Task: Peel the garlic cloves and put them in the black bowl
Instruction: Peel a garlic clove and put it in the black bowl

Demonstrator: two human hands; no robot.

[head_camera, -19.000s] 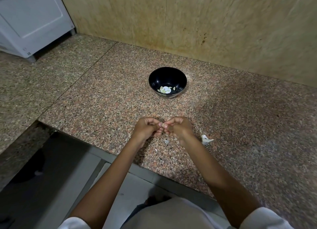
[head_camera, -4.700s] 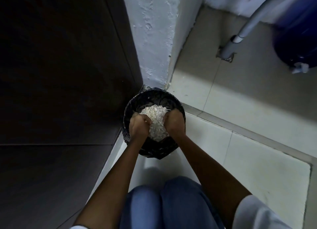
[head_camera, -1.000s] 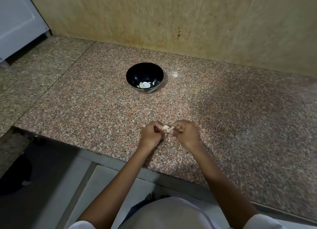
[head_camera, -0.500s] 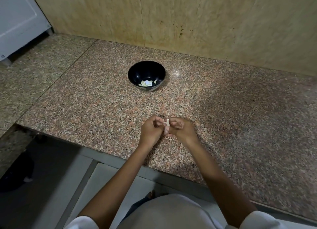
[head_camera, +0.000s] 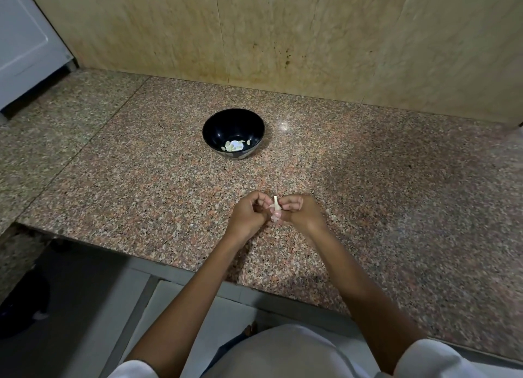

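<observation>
Garlic clove (head_camera: 276,203) pinched, hands (head_camera: 247,215) near counter (head_camera: 141,208) edge

A speckled pink-brown granite countertop (head_camera: 368,179) carries a round black bowl (head_camera: 226,123), standing upright toward its back edge.

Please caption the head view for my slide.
Left hand and right hand pinch a garlic clove above the counter; pale cloves in the black bowl.
</observation>
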